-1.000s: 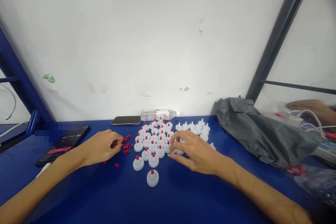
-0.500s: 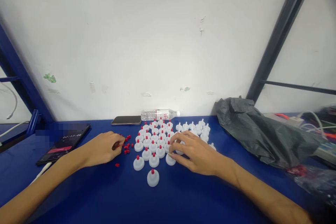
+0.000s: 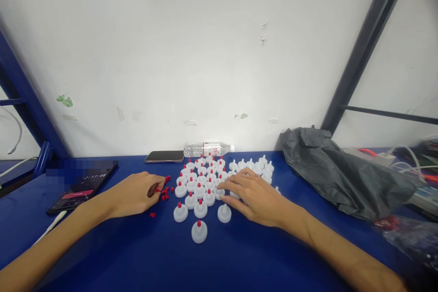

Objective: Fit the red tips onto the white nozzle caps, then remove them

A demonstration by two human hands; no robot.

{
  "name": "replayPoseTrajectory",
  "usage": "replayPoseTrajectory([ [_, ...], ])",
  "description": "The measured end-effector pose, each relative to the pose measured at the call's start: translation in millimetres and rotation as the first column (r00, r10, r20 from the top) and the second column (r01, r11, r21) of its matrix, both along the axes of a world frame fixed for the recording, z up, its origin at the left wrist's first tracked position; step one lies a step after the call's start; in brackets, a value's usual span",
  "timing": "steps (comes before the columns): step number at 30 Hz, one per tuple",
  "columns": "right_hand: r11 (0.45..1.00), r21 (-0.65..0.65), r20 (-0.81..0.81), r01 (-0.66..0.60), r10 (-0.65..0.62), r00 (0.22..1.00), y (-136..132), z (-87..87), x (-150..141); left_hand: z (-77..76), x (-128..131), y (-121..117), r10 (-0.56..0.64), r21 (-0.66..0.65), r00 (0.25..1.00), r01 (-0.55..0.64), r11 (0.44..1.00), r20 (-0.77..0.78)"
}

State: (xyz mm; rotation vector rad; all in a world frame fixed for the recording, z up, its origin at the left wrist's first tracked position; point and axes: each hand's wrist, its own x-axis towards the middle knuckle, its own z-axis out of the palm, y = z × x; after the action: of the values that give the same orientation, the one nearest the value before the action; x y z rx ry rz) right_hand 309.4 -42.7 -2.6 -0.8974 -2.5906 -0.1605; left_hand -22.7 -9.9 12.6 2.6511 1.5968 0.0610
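My left hand (image 3: 139,194) is curled with its thumb and fingers in a loose pinch over a scatter of small red tip caps (image 3: 164,192); the fingertips hide what they may hold. My right hand (image 3: 252,195) reaches over the group of white nozzle caps, fingers bent and apart. Its thumb and index finger are beside a red-tipped white nozzle cap (image 3: 219,194), partly covering it. Just in front of the thumb stands a white nozzle cap (image 3: 224,214) with a bare tip. Another red-tipped nozzle cap (image 3: 199,232) stands alone nearest me.
Several bare-tipped white caps (image 3: 267,171) stand behind my right hand. A clear bottle (image 3: 195,149) lies along the wall beside a phone (image 3: 164,157). Another phone (image 3: 82,187) showing a timer is at left. A dark plastic bag (image 3: 328,169) covers the right side.
My right fingers have come away from the bare-tipped nozzle cap, which has shifted slightly towards me and shows fully. My left hand stays at the red caps, its fingers slightly shifted.
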Motion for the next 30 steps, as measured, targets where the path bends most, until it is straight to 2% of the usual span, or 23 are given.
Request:
replayPoseTrajectory([
  [8, 0.999, -0.045, 0.035, 0.008, -0.006, 0.999, -2, 1.3, 0, -3.7, -2, 4, 0.007, -0.019, 0.999, -0.008, 1.000, -0.044],
  [15, 0.998, -0.062, 0.072, 0.005, 0.000, 0.997, 1, -7.0, 1, -4.7, -2, 4, 0.003, -0.034, 0.999, -0.004, 0.999, -0.037],
  [20, 1.000, -0.031, 0.081, -0.007, 0.010, 0.997, 2, -8.5, 1, -5.3, -4, 5, 0.004, -0.038, 0.999, -0.005, 0.999, -0.033],
  [23, 0.999, 0.049, 0.004, 0.005, -0.005, 1.000, 1, -3.1, 2, -4.0, -3, 6, 0.007, -0.035, 1.000, -0.008, 0.999, -0.030],
  [26, 0.987, 0.139, -0.156, 0.080, -0.058, 0.986, 1, 3.5, 6, -2.8, -2, 6, 0.009, -0.028, 1.000, -0.010, 1.000, -0.023],
  [30, 0.978, 0.103, -0.339, 0.183, -0.138, 0.931, 4, 5.7, 10, -3.6, -3, 7, 0.009, -0.019, 1.000, -0.009, 1.000, -0.011],
])
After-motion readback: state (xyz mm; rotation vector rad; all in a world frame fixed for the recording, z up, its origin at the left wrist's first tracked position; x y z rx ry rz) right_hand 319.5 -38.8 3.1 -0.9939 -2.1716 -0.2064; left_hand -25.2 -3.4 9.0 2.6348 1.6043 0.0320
